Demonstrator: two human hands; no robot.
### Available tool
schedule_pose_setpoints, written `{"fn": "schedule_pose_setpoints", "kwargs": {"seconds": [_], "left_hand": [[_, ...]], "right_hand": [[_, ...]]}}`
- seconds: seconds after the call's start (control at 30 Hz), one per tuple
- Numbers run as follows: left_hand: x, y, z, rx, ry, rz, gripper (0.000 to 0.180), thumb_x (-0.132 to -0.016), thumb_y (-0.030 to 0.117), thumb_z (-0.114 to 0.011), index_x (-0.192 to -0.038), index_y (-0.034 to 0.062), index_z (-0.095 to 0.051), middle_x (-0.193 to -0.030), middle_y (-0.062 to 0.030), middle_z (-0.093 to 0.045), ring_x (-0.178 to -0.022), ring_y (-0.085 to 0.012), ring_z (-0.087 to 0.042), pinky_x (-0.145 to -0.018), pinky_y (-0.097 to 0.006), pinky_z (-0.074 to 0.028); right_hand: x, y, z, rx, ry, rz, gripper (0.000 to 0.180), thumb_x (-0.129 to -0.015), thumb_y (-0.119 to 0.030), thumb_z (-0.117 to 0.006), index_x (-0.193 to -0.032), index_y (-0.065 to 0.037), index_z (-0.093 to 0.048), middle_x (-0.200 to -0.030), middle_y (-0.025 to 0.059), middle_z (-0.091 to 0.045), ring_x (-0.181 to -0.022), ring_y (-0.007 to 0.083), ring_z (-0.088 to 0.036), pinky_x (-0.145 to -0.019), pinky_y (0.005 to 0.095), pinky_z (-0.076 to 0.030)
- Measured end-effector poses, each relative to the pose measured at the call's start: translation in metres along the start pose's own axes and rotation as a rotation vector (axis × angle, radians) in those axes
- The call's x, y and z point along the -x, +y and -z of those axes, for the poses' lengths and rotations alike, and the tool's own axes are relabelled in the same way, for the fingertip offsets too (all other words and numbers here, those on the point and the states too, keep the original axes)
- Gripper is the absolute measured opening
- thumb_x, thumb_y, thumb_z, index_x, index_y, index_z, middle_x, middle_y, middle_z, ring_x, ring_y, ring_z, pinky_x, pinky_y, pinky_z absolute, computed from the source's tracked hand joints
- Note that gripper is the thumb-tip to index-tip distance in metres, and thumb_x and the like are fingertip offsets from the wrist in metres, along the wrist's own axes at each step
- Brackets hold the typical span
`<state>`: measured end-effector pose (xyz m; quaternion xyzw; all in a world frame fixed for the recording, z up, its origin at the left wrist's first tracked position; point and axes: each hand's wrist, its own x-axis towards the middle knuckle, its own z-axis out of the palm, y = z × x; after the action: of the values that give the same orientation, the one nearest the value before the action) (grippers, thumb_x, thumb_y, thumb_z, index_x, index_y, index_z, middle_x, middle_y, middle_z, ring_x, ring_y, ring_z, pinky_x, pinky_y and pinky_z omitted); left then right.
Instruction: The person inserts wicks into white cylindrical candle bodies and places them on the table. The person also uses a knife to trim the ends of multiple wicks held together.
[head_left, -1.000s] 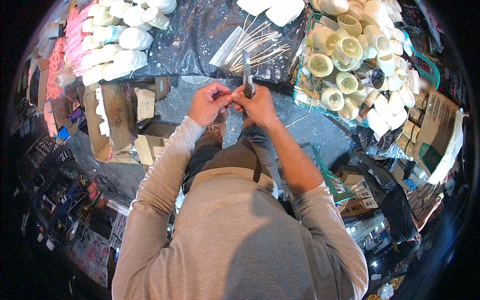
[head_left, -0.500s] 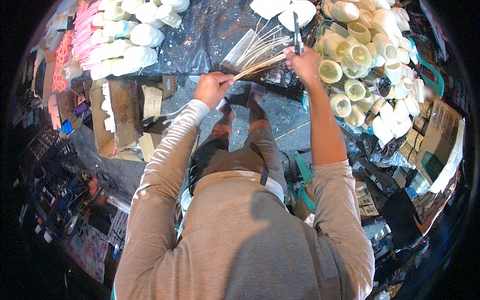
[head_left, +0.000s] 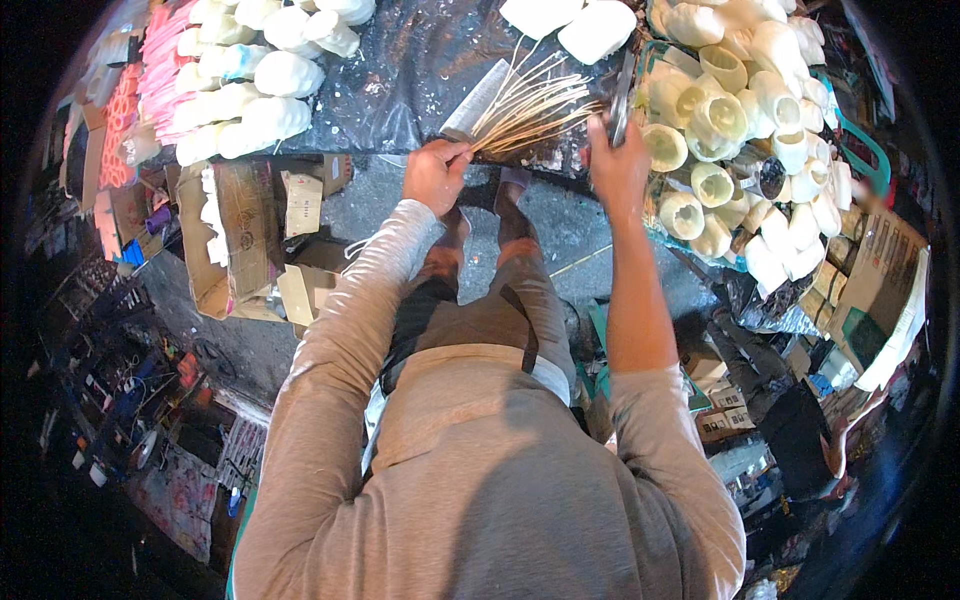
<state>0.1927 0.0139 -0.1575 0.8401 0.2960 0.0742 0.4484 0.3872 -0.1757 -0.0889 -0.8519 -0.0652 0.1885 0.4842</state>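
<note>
Dark plastic-covered table (head_left: 400, 90), 12 o'clock: left hand (head_left: 435, 175) grips thin sticks (head_left: 525, 105); right hand (head_left: 618, 165) closed around dark tool (head_left: 622, 95); white moulds (head_left: 250, 90) at 10; cardboard boxes (head_left: 250, 240) on floor, 9

White moulded forms (head_left: 250, 95): heaped at eleven o'clock on the dark plastic sheet (head_left: 400, 70). Pink pieces (head_left: 165, 70): stacked at ten o'clock, just beside the white heap. Hollow cream cups (head_left: 720, 120): crowded at one o'clock, many lying mouth-up. Two white blocks (head_left: 570, 25): lay at twelve o'clock. Cardboard boxes (head_left: 250, 240): stood at nine o'clock on the floor below the sheet. Green crate rim (head_left: 870, 150): showed at two o'clock. Flattened cartons (head_left: 880, 280): lay at three o'clock.
</note>
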Motion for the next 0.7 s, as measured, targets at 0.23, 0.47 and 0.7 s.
{"fn": "schedule_pose_setpoints", "kwargs": {"seconds": [0.23, 0.47, 0.7], "left_hand": [[-0.002, 0.006, 0.001, -0.009, -0.002, 0.055, 0.023, -0.091, 0.023, -0.074, -0.102, 0.0038, -0.080, -0.091, -0.0155, -0.075, -0.078, -0.0313, -0.073, -0.073, -0.038, -0.056], [0.000, 0.006, -0.008, -0.063, 0.106, -0.047, 0.018, -0.089, 0.018, -0.074, -0.099, 0.0044, -0.078, -0.089, -0.0190, -0.073, -0.079, -0.0394, -0.070, -0.074, -0.046, -0.056], [0.002, 0.004, -0.003, -0.085, 0.102, 0.017, 0.017, -0.091, 0.017, -0.074, -0.102, 0.0048, -0.078, -0.083, -0.0149, -0.072, -0.069, -0.0302, -0.071, -0.065, -0.040, -0.055]], "right_hand": [[0.109, 0.029, -0.041, 0.661, -0.290, 0.106, 0.033, -0.105, -0.036, -0.056, -0.099, -0.004, -0.059, -0.077, 0.0213, -0.070, -0.065, 0.0417, -0.071, -0.059, 0.0530, -0.056], [0.105, 0.026, -0.078, 0.735, -0.346, 0.329, 0.031, -0.105, -0.034, -0.054, -0.093, -0.005, -0.055, -0.073, 0.0188, -0.070, -0.064, 0.0393, -0.072, -0.055, 0.0504, -0.057], [0.112, 0.024, -0.084, 0.697, -0.380, 0.324, 0.030, -0.104, -0.033, -0.055, -0.094, -0.005, -0.055, -0.072, 0.0187, -0.070, -0.064, 0.0398, -0.072, -0.056, 0.0514, -0.057]]}}
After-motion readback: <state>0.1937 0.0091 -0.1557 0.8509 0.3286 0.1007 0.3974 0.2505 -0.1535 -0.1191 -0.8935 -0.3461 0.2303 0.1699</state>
